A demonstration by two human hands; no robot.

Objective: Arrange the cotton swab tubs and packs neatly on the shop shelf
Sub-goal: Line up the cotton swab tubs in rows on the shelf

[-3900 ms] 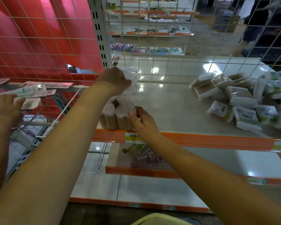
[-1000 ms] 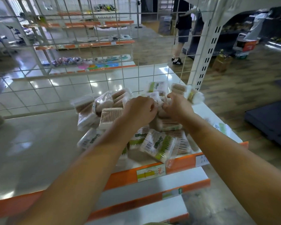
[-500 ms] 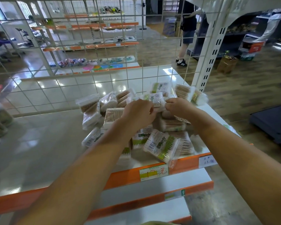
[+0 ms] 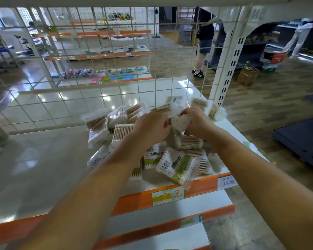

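Retail shop interior. Evidence: white steel shelf (image 4: 43, 159) with an orange front edge carrying a price label (image 4: 168, 195); a wire grid back panel (image 4: 98, 69); a slotted upright (image 4: 229, 60); further aisle shelving (image 4: 101, 55) holding merchandise; bagged cotton swab packs (image 4: 175, 165) piled at the shelf's right end.
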